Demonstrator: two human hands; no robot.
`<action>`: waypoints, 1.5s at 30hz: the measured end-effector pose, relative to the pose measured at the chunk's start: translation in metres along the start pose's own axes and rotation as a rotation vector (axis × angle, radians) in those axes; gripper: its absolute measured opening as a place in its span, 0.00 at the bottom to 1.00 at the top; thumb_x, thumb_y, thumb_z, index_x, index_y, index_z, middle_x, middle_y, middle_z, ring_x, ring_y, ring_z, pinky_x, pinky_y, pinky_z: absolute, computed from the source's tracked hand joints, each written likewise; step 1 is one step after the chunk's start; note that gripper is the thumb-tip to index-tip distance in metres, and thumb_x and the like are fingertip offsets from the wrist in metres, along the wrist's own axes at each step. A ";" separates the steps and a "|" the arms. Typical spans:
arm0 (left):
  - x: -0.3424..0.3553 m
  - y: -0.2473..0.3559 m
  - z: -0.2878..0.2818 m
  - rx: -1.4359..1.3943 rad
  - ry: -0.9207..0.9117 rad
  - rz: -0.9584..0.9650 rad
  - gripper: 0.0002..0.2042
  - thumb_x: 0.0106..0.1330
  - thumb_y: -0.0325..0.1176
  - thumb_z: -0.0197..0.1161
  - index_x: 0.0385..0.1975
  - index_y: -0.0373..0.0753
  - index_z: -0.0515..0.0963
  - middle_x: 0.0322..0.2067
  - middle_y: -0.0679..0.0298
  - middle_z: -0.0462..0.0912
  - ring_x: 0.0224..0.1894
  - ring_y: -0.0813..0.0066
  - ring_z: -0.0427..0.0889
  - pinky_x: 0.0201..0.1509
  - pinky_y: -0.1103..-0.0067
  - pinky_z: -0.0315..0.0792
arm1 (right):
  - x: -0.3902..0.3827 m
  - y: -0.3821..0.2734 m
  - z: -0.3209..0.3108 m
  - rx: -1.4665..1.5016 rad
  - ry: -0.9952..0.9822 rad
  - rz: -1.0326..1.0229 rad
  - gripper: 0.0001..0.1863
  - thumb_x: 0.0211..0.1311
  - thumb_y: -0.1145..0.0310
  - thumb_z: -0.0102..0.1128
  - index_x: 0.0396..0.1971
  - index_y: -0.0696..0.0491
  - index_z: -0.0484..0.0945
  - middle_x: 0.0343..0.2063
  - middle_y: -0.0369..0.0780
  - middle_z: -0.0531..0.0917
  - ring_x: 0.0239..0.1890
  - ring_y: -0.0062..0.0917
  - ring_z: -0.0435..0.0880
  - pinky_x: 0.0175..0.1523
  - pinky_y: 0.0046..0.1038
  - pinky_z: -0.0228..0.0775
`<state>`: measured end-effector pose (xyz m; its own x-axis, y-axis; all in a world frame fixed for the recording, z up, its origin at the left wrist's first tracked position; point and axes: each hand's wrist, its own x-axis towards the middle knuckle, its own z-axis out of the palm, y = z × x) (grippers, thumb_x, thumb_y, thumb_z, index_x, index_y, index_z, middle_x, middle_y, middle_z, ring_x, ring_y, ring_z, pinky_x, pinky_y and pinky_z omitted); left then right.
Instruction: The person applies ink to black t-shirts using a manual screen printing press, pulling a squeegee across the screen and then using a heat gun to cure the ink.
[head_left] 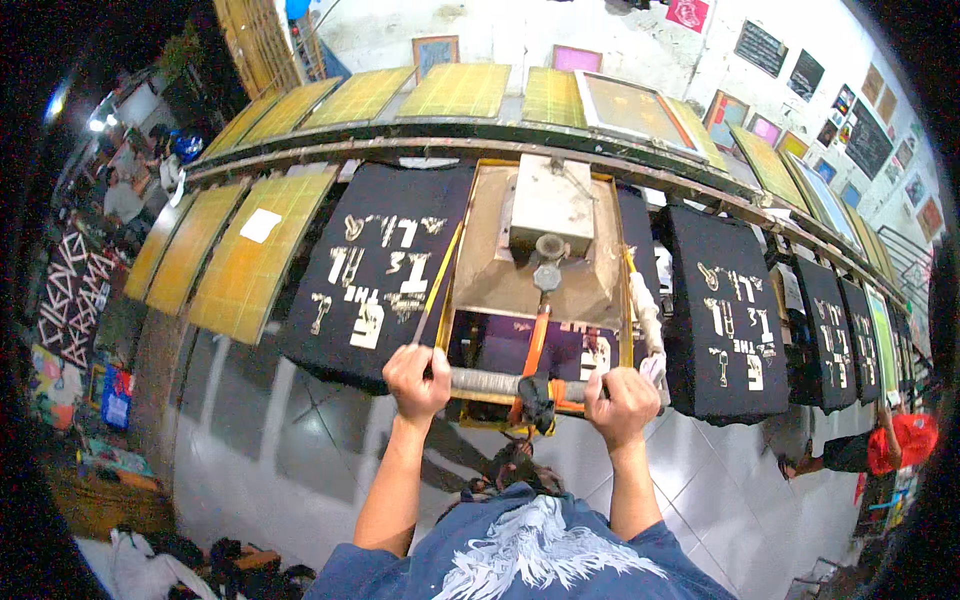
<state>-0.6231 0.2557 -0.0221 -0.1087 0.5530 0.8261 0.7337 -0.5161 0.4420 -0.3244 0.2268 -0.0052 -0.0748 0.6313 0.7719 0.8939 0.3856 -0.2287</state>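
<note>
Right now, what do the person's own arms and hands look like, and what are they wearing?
Both forearms come up from the lower edge bare, with no gloves, watch or rings that show on the left hand or the right hand. Short blue denim-like sleeves end near the elbows. The blue shirt carries a white feathery wing-shaped print on the chest.

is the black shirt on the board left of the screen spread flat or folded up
Spread flat: the black shirt lies open over its board, its whole pale print showing, beside the left hand.

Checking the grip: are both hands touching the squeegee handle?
Touching. The head view shows the left hand and right hand each wrapped around the squeegee handle.
</note>
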 end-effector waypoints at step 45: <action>-0.011 -0.038 -0.125 -0.748 -0.737 0.157 0.08 0.61 0.26 0.71 0.40 0.38 0.85 0.38 0.61 0.90 0.36 0.66 0.90 0.41 0.75 0.82 | 0.009 -0.036 0.008 -0.195 0.060 0.570 0.23 0.67 0.48 0.61 0.22 0.52 0.82 0.19 0.46 0.80 0.27 0.46 0.81 0.35 0.45 0.70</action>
<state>-0.7336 0.1876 -0.0049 0.5690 0.5756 0.5873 0.0778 -0.7487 0.6583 -0.3606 0.2242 0.0053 0.4595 0.6611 0.5932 0.8509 -0.1361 -0.5074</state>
